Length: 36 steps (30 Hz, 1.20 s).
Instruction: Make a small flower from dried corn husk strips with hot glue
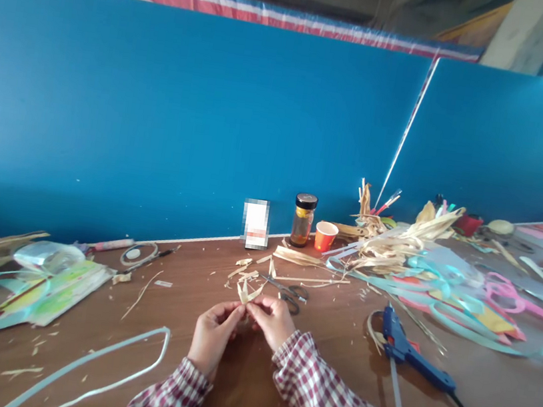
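Observation:
My left hand (211,336) and my right hand (273,320) meet over the brown table (275,393), fingertips pinched together on a small folded piece of pale dried husk strip (247,292) that sticks up between them. Both sleeves are red-and-white check. Scissors (289,293) lie just beyond my right hand, among loose husk scraps (247,269).
A blue glue gun (407,349) with its black cord lies to the right. Behind stand an amber jar (303,219), an orange paper cup (325,236) and a heap of husks and light-blue ribbon (424,265). Packets and ribbon (37,292) lie left; a blue partition (187,117) backs the table.

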Motion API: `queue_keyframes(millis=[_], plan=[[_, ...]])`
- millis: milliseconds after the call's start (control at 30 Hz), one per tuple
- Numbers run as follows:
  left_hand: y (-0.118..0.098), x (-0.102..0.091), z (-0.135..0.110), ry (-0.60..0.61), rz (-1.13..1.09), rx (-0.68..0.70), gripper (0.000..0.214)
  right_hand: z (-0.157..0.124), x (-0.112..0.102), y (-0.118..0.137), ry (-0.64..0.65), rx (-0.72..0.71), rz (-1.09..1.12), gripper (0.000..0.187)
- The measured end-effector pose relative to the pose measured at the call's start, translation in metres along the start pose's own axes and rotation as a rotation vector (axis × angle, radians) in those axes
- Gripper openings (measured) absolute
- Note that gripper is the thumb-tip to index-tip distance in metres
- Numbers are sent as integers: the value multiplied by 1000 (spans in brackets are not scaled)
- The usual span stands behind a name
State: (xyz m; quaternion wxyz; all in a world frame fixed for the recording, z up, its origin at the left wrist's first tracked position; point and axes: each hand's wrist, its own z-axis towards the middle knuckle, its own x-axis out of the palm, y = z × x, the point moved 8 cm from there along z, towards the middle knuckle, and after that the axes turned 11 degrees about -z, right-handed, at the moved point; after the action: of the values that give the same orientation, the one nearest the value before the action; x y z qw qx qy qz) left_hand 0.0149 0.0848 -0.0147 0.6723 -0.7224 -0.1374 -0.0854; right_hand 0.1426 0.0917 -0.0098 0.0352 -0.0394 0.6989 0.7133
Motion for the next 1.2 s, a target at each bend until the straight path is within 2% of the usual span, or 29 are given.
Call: queue_keyframes(millis=[200,400,633,767,867,967,1067,1200], plan=[[2,-1,-1,-5,-36,-7,33,1,0,-1,-8,-5,-14,22],[1,-6,1,-14,47,101,27,-2,2,4,-36,-44,-82,21],[6,-14,3,-87,49,131,27,-6,3,7,-111,-107,-207,18],[7,-14,4,-73,59,149,27,0,4,2,-85,-70,-84,16],[8,-8,3,-21,-28,100,28,4,8,-7,-7,13,153,22],[10,0,-1,22,-161,-17,28,6,7,-14,-4,81,301,33],[9,2,-3,12,-218,-79,31,4,4,-14,-20,88,298,37],[9,-1,0,-8,-188,-75,31,1,0,-3,-60,9,135,30]])
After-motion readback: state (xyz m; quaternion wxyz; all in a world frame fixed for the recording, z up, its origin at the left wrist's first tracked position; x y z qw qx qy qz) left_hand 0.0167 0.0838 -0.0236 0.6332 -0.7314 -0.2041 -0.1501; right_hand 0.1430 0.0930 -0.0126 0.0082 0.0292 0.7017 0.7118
